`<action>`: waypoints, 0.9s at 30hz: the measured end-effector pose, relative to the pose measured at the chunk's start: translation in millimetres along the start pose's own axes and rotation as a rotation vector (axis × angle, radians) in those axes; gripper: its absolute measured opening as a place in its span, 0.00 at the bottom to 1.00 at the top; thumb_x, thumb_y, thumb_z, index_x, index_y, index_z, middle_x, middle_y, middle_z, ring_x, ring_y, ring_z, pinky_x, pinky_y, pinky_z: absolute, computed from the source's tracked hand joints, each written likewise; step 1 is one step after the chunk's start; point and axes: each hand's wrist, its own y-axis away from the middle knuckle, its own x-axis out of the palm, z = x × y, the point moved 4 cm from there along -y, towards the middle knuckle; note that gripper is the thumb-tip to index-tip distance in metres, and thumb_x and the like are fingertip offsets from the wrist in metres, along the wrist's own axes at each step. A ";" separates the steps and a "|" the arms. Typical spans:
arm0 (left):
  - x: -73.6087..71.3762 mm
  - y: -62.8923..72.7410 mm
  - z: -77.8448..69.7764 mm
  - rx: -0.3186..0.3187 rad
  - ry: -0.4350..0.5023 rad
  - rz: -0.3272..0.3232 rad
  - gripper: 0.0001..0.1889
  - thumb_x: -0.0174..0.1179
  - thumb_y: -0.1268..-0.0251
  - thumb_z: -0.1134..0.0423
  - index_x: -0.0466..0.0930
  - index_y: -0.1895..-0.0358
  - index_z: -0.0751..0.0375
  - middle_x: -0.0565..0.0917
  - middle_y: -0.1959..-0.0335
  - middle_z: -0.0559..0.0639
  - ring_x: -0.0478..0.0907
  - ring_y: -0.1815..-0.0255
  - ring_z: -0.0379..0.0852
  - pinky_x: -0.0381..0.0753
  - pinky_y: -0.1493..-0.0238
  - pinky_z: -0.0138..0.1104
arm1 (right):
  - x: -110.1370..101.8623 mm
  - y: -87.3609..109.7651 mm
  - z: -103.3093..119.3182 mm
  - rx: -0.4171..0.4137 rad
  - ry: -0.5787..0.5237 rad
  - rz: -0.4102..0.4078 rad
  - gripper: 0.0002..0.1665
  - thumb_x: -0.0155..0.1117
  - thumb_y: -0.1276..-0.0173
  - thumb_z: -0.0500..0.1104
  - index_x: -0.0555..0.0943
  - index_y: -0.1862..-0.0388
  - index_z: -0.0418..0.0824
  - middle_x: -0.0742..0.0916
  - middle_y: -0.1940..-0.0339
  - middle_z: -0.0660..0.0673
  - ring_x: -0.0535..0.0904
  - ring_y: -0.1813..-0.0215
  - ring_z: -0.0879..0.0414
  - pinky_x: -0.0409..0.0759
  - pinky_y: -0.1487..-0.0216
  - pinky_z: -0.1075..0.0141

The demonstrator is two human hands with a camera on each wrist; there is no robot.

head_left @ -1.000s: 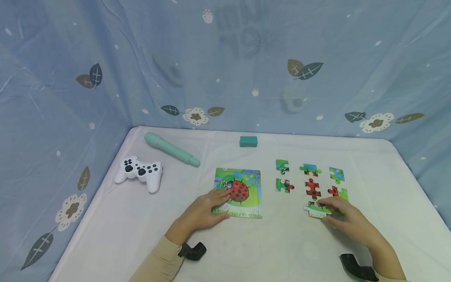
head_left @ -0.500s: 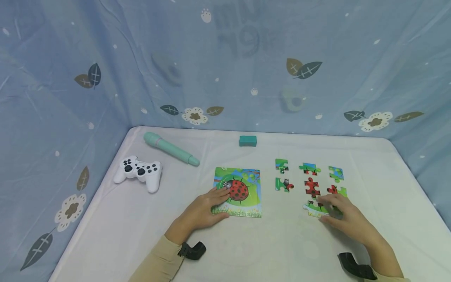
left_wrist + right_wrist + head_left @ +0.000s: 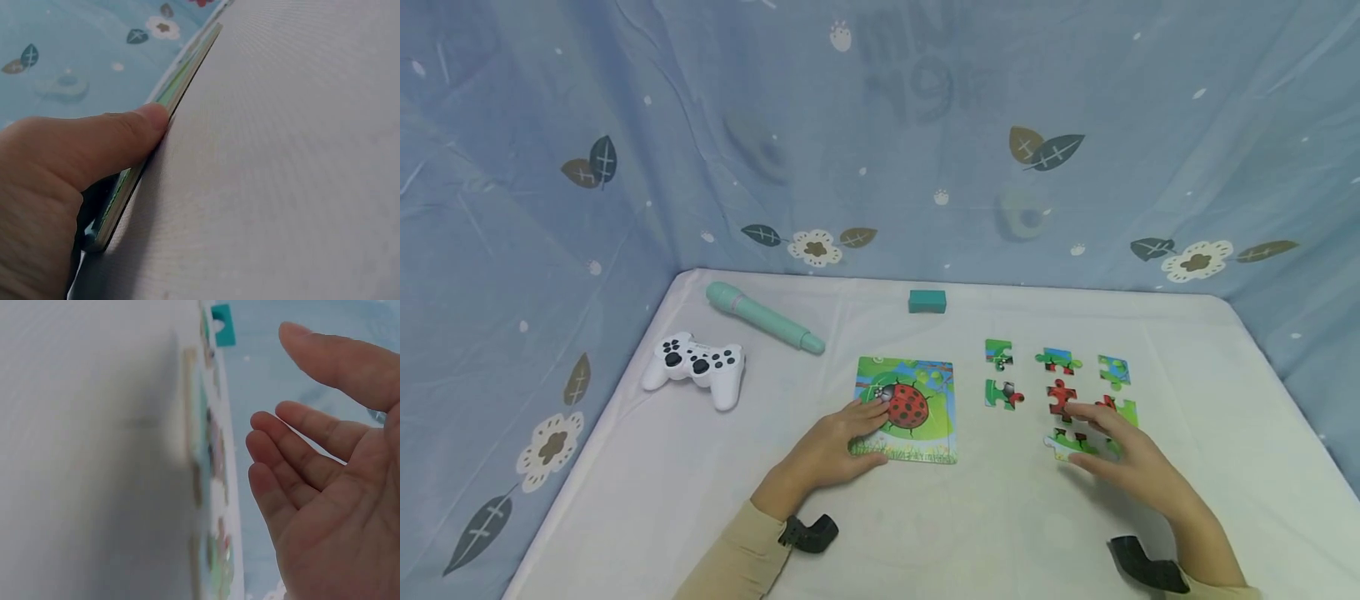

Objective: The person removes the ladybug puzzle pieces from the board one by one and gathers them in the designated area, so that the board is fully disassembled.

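Note:
A square ladybug picture board (image 3: 936, 433) lies flat, and my left hand (image 3: 827, 450) rests on its left side, fingers on the picture. In the left wrist view the thumb touches the front edge of the board (image 3: 187, 78). My right hand (image 3: 1138, 471) hovers with fingers and thumb apart, holding nothing, over loose puzzle pieces. Below its fingers are a white-and-green bottom piece (image 3: 1063, 447) and a red middle piece (image 3: 1060, 392); the hand covers part of the pieces at right. In the right wrist view the right hand (image 3: 337, 469) stands off the tabletop.
Further puzzle pieces lie in rows, including a green one (image 3: 998, 352), a blue-topped one (image 3: 1058, 361) and a corner one (image 3: 1115, 372). A teal block (image 3: 927, 302), a mint toy microphone (image 3: 767, 318) and a white game controller (image 3: 696, 365) lie farther back and left.
My right hand has let go of the bottom-row piece and lifted, shifting slightly left and away from me. That piece stays on the table. The left hand has not moved.

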 end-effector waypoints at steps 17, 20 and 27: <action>-15.2 4.6 22.1 -0.061 0.066 -0.083 0.43 0.70 0.53 0.43 0.68 0.33 0.60 0.69 0.31 0.52 0.65 0.30 0.52 0.65 0.29 0.45 | 52.7 -61.5 63.1 -0.193 -0.202 0.189 0.36 0.70 0.40 0.41 0.69 0.34 0.40 0.76 0.36 0.41 0.71 0.35 0.57 0.69 0.35 0.75; -17.3 5.9 27.7 -0.085 0.061 -0.058 0.46 0.69 0.53 0.41 0.65 0.31 0.59 0.66 0.29 0.53 0.62 0.29 0.53 0.62 0.28 0.46 | 70.2 -74.3 79.1 -0.216 -0.210 0.240 0.36 0.70 0.40 0.42 0.68 0.34 0.38 0.76 0.36 0.41 0.71 0.35 0.51 0.71 0.33 0.65; -15.0 6.7 30.0 -0.099 0.022 0.001 0.48 0.66 0.52 0.38 0.62 0.29 0.60 0.63 0.28 0.51 0.59 0.27 0.53 0.58 0.26 0.47 | 109.3 -98.6 112.4 -0.217 -0.183 0.342 0.36 0.68 0.39 0.44 0.68 0.33 0.36 0.76 0.37 0.40 0.72 0.36 0.46 0.73 0.36 0.48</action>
